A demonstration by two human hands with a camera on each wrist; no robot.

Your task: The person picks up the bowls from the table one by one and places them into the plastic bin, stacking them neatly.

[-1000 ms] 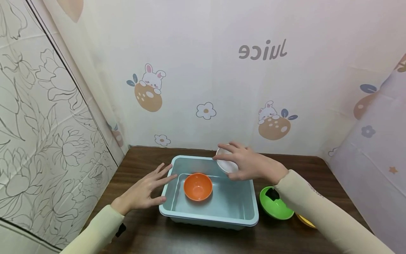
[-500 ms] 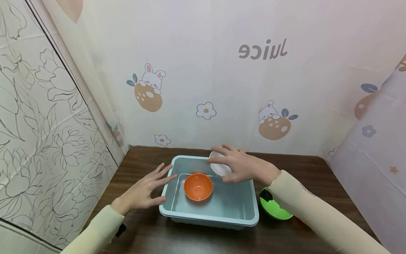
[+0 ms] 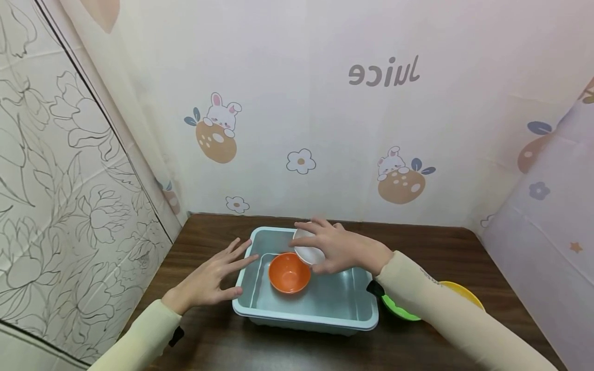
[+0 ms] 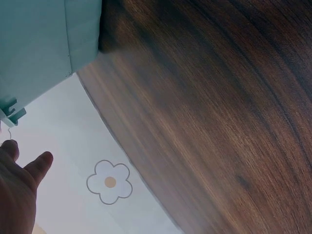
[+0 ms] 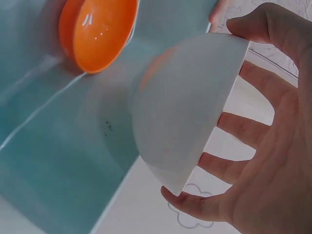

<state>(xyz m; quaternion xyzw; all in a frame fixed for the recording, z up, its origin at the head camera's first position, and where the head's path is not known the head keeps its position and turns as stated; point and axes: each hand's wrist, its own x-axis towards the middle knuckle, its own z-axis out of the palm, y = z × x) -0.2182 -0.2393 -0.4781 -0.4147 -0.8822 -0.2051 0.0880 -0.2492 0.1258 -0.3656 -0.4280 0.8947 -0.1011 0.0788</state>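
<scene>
white bowl (image 5: pixel 183 107) dimly lit, r. wrist

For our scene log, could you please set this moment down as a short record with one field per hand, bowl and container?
right hand: the right hand grips the white bowl by its rim
white bowl: tilted, held above the blue tub
left hand: the left hand spreads its fingers at the tub's left rim, holding nothing; contact unclear
orange bowl: the orange bowl sits inside the tub, left of centre, opening upward
green bowl: the green bowl is right of the tub, partly hidden by the right sleeve
tub: on the dark wooden table
</scene>
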